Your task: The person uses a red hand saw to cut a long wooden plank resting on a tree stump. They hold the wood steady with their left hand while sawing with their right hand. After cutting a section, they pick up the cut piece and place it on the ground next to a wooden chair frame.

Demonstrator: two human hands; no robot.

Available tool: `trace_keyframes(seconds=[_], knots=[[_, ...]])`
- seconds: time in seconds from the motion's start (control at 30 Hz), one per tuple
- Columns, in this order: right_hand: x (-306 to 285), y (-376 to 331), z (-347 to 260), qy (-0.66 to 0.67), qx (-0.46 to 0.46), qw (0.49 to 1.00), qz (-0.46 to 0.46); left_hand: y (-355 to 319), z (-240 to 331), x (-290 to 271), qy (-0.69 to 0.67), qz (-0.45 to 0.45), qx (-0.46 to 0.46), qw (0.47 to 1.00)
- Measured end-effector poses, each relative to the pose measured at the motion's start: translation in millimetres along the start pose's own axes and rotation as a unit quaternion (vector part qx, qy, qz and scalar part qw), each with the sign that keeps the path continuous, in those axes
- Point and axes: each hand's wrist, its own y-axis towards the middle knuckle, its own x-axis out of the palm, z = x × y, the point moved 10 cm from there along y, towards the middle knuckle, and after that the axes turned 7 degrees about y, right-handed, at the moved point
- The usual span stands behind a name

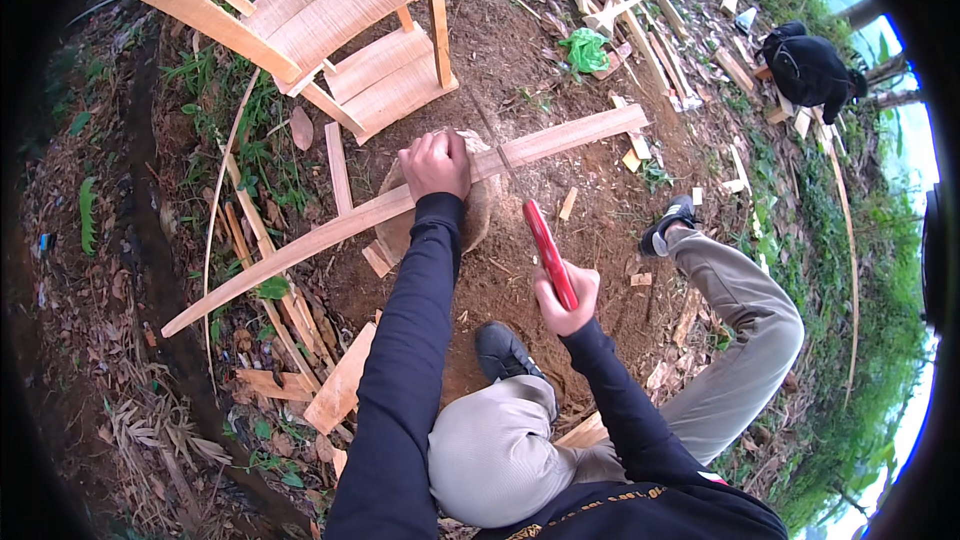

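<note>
Wooden plank (400, 202) is pinned on the stump (480, 210) by the left hand (436, 164), fingers clamped; at five o'clock, a red-handled saw (548, 252) is gripped by the right hand (566, 302), blade on the plank, cut barely begun.

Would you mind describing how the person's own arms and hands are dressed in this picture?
Both arms wear close-fitting, long dark navy sleeves reaching to the wrists. The left hand and right hand are bare, with no gloves. No watch, rings or markings show on the sleeves.
</note>
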Motion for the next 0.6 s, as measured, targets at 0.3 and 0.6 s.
trace_keyframes(seconds=[0.3, 0.6], knots=[[-19.5, -48.2, 2.7, -0.047, -0.003, 0.999, -0.008, -1.6, -0.7, 3.0, 0.032, -0.020, 0.006, 0.999], [-20.3, -61.1, 2.8, -0.029, 0.021, 0.999, -0.025, -4.8, -2.6, 1.1, 0.040, -0.024, -0.001, 0.999]])
